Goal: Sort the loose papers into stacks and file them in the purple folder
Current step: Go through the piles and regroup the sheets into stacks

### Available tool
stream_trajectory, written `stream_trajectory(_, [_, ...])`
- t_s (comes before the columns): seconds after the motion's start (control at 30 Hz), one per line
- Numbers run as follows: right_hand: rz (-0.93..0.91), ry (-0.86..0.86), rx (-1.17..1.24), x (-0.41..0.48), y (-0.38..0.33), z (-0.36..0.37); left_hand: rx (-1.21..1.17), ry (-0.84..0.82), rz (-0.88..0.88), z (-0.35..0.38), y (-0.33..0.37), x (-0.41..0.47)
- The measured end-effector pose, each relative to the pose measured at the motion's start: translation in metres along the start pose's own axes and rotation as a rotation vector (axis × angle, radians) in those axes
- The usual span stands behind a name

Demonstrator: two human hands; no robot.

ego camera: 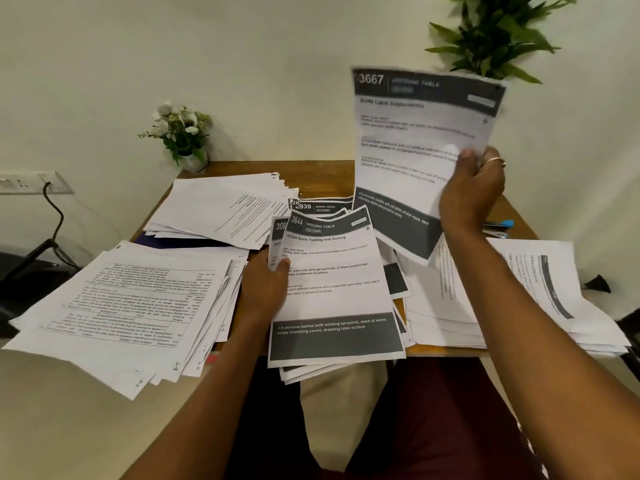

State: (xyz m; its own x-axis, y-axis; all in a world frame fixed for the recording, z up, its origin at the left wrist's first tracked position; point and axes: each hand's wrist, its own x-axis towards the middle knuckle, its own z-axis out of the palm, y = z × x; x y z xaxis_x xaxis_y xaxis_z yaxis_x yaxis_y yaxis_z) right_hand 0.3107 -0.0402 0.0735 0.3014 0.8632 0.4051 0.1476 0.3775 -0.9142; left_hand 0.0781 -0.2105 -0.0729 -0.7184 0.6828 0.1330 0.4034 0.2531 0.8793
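My right hand point(474, 188) holds a single printed sheet point(415, 133) headed "3667 Dressing Table" up in the air above the table's right half. My left hand point(265, 285) grips the left edge of a bundle of similar dark-banded sheets point(332, 292), topped by one headed "3644", at the table's front middle. A stack of table-printed pages point(117, 306) lies at the front left. Another white stack point(225, 206) lies behind it, over a dark purple folder edge point(173, 241). A further stack point(519, 292) sits at the right.
A small pot of white flowers point(183, 140) stands at the table's back left corner. A tall green plant point(498, 32) rises at the back right. Blue pens point(498, 228) lie by the right stack. A wall socket with a cable point(38, 183) is at the left. The wooden table point(277, 168) meets the wall.
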Motion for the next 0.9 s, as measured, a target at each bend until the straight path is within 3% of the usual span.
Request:
stream_trajectory(0.17, [-0.018,0.062,0.130,0.011,-0.011,-0.002,0.012,-0.008,-0.006,0.000,0.000,-0.001])
stream_trajectory(0.37, [0.008,0.072,0.079,0.004,-0.004,0.004,0.016,-0.008,0.011,-0.002,0.007,-0.006])
stream_trajectory(0.53, [0.044,-0.504,-0.349,-0.036,0.039,0.019,0.006,0.007,0.007,-0.005,0.010,-0.008])
stream_trajectory(0.63, [0.136,-0.759,-0.461,-0.075,0.060,0.020,-0.057,0.023,0.023,-0.008,0.012,-0.009])
stream_trajectory(0.9, [0.107,-0.784,-0.591,-0.103,0.076,0.033,-0.264,-0.018,-0.040,-0.011,0.031,-0.017])
